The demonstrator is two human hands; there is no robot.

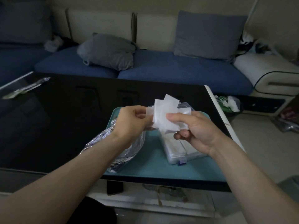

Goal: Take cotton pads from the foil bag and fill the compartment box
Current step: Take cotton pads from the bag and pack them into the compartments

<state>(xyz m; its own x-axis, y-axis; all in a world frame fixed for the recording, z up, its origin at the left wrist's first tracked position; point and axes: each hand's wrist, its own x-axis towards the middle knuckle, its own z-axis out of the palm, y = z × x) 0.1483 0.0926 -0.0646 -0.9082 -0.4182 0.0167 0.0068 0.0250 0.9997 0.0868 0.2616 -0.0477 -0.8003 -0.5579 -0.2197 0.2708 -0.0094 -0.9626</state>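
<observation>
I observe a loose fan of thin white square cotton pads (pixel 163 113) held in the air between both hands, above the far end of the clear plastic compartment box (pixel 181 152). The right hand (pixel 195 128) has its thumb laid flat across the front of the pads and its fingers curled behind and beneath them, so the pads are pinched firmly. The left hand (pixel 131 120) is closed at the fingertips on the left edge of the same bundle, thumb and fingers pinching it.

Directly below the grip, the compartment box lies on a teal rectangular tray (pixel 148 165). Its near compartments show white pads packed in rows, and a blue latch sits at its near edge. I cannot tell how full the far compartments are, as the hands hide them.

Below and left of the left wrist, the crinkled silver foil bag (pixel 103 141) lies partly on the tray's left side and partly on the glossy black table (pixel 64 118).

Far left of the grip, a clear plastic wrapper (pixel 24 90) rests on the table. Beyond the table stands a blue sofa (pixel 178 73) with grey cushions (pixel 208 34).
</observation>
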